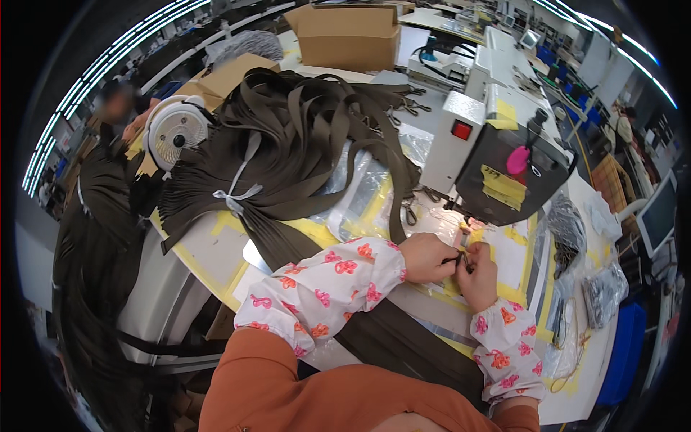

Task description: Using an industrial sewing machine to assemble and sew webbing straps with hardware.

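Head view is showing a small dark piece (466,265) sitting right between the two bare hands, just in front of the sewing machine, and the fingers are covering too much of it for me to tell what it is. The left hand (430,257) is pinching it from one side and the right hand (478,279) is pinching it from the other, so they're pretty much meeting. Both forearms are wearing white sleeve covers with pink and orange bear prints (327,291). Just beyond, the boxy white machine with a dark grey front (529,183) is shining a light down near the fingers. Over to the left, a big heap of olive-brown fabric straps (288,144) is sprawling across the pale, yellow-taped worktop (576,403), with a white cloth tie (236,197) cinching one bunch. Behind that, a round white fan (175,135) is standing, and a brown cardboard box (348,39) is sitting further back.
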